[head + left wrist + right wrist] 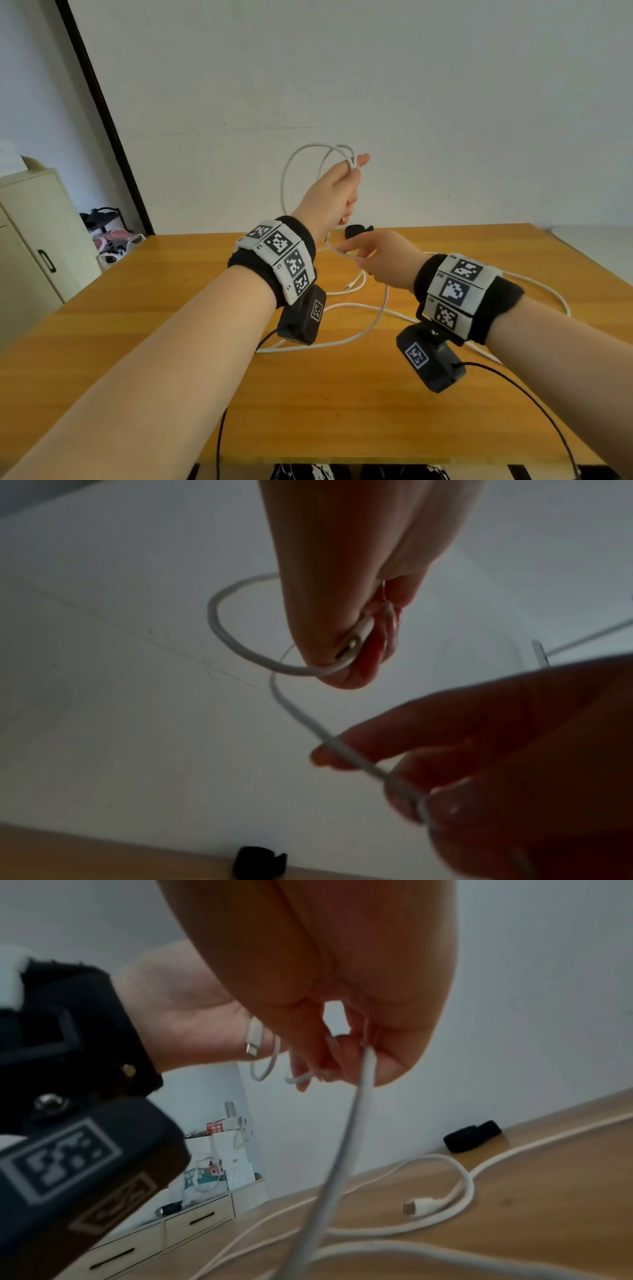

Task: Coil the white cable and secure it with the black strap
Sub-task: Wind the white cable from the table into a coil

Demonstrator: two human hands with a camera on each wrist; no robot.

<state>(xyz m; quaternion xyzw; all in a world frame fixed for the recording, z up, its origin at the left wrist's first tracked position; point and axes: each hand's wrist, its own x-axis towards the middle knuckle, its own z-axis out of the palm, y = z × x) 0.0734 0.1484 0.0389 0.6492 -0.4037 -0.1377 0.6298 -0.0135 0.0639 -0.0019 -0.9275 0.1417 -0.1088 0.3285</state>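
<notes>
Above the table, I see the left hand [337, 192] raised, its fingers curled around gathered loops of the white cable [301, 164]; the loops arch up and to the left of the fist against the wall [445, 85]. From the left wrist view, one metal-tipped connector [352, 642] of the cable lies tucked against the palm. Lower and to the right, the right hand [380, 258] pinches a single run of the same cable between thumb and fingertips; the right wrist view shows that run dropping from the pinch toward the table. Both hands, then, are closed on the cable, one on the coil, one on the loose length.

Beyond the hands, the rest of the cable sprawls in wide bends across the wooden table [137, 325], some of it passing beneath both wrists. Its other connector [421, 1206] rests flat on the wood. At the table's far edge, close to the wall, lies the black strap [358, 230], apart from both hands and touching neither. Each wrist carries a black band with white coded markers and a dark camera housing [301, 317] beneath it. At far left I see a pale cabinet [30, 240] standing on the floor.
</notes>
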